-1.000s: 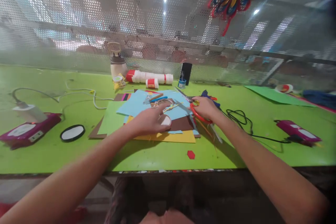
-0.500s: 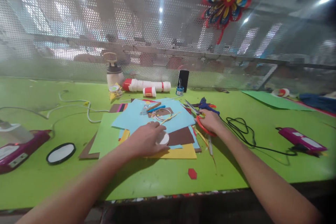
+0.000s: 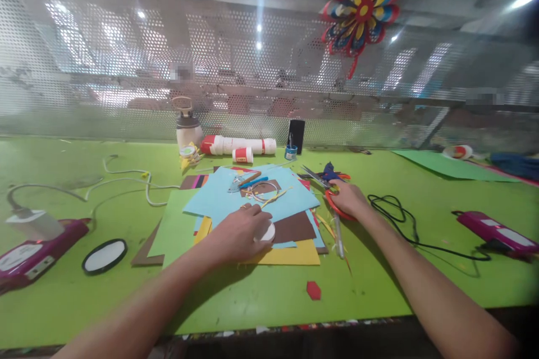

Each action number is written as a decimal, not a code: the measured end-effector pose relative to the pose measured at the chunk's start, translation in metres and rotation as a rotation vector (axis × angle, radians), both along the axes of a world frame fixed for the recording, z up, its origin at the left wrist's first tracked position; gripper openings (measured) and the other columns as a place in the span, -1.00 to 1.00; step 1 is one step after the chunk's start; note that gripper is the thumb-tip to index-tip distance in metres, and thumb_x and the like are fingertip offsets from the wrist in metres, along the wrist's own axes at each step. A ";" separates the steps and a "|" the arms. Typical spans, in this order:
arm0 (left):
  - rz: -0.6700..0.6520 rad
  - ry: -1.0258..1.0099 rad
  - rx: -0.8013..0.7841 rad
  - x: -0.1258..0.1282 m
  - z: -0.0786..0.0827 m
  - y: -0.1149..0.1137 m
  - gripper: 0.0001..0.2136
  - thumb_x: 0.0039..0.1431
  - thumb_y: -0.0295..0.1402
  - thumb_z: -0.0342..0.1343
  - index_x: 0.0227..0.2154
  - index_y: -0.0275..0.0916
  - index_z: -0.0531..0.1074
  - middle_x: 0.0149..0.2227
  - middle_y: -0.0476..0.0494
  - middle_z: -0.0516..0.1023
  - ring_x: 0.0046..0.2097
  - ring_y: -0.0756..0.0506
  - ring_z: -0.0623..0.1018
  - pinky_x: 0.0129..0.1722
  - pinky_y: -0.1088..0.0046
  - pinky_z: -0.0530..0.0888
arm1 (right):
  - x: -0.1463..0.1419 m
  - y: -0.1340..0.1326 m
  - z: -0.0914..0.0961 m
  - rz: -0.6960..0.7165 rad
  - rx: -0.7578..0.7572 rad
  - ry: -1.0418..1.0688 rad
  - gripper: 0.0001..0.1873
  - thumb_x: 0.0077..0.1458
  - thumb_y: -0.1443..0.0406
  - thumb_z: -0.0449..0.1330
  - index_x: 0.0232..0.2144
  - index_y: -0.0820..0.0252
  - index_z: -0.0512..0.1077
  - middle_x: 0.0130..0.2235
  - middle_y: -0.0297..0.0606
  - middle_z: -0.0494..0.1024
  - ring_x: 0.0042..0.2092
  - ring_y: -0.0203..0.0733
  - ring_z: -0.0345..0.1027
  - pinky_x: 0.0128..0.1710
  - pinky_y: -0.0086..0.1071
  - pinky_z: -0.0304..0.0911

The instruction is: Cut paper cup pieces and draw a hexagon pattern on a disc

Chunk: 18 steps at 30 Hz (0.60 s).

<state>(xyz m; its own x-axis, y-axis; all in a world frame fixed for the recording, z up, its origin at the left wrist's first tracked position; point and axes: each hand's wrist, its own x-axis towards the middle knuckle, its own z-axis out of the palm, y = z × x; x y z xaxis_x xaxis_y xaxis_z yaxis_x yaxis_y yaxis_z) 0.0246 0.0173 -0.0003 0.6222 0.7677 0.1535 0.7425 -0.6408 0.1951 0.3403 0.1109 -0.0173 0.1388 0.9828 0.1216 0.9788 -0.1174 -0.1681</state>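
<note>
My left hand [image 3: 242, 231] is over the stacked coloured paper, its fingers closed on a small white disc [image 3: 268, 231]. Part of the disc is hidden behind the fingers. At the right side of the pile, my right hand [image 3: 348, 198] grips scissors [image 3: 338, 208] by their red-orange handles. Their blades point away to the upper left. Just behind them lies a dark blue tool [image 3: 330, 173]. On the light blue sheet [image 3: 214, 193] are a blue pen-like tool [image 3: 254, 180], a clear ring [image 3: 264, 190] and a yellow strip [image 3: 278, 196].
A black-rimmed oval [image 3: 104, 256] and a purple power strip [image 3: 46, 249] lie at left. Another purple power strip [image 3: 497, 231] with a black cord is at right. A red paper hexagon [image 3: 314, 290] lies near the front edge. A white tube [image 3: 240, 146] and a paper cup [image 3: 243, 155] lie at the back.
The view has tilted up slightly, so the table sits lower in the picture. Both hands keep their holds, on the disc and the scissors, with little other movement.
</note>
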 end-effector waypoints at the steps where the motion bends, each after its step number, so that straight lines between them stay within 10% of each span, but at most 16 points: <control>1: -0.007 -0.003 -0.001 0.000 0.000 0.000 -0.64 0.16 -0.21 0.04 -0.02 -0.24 0.40 -0.16 -0.26 0.48 -0.08 -0.25 0.44 -0.12 0.23 0.40 | 0.001 0.001 0.000 0.005 0.005 0.000 -0.66 0.25 0.22 0.14 0.04 0.20 0.35 0.02 -0.14 0.44 -0.05 -0.10 0.41 -0.08 -0.12 0.37; 18: -0.075 -0.008 -0.017 -0.002 0.001 0.000 -0.71 0.20 -0.23 0.01 -0.08 -0.22 0.44 -0.20 -0.24 0.45 -0.13 -0.22 0.46 -0.16 0.27 0.42 | -0.019 0.005 0.008 0.018 0.036 0.031 -0.66 0.25 0.22 0.14 0.04 0.20 0.36 0.04 -0.14 0.43 -0.05 -0.10 0.40 -0.08 -0.12 0.37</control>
<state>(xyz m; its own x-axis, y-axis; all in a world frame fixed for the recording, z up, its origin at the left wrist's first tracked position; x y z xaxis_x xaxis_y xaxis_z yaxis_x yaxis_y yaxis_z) 0.0222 0.0176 0.0002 0.6767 0.7216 0.1462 0.6912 -0.6910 0.2117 0.3209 0.1161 -0.0094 0.1253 0.9803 0.1528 0.9749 -0.0931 -0.2022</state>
